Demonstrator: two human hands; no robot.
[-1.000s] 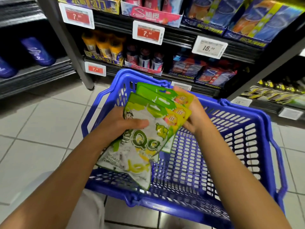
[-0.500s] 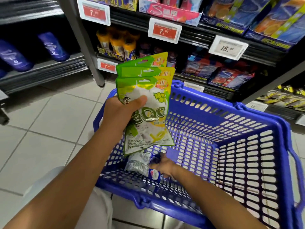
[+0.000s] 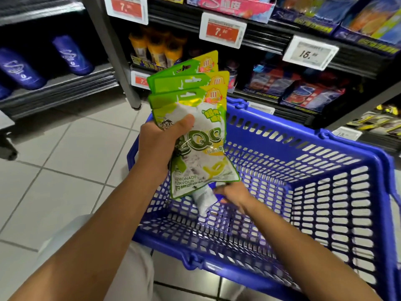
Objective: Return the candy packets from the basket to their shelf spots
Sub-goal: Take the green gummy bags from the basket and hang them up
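Packets: your left hand (image 3: 158, 140) grips a fanned stack of three green-and-yellow candy packets (image 3: 195, 118), upright above the left end of the basket (image 3: 325, 192), thumb pressed across the front one.
Look: glossy pouches, green hang-tab tops, yellow corner badges, white middle with a lemon picture.
Writing: "QQ" and "LEMONADE FLAVOUR" read on the front packet; smaller print is too fine to make out.
Fourth packet: a whitish packet (image 3: 204, 198) lies low inside the basket, largely hidden behind the stack.
Right hand (image 3: 233, 195): down in the basket, touching that packet; blurred, so your finger grip cannot be told.
Shelf tags: red tags (image 3: 222, 31) read "7"; a white tag (image 3: 310, 53) is blurred.
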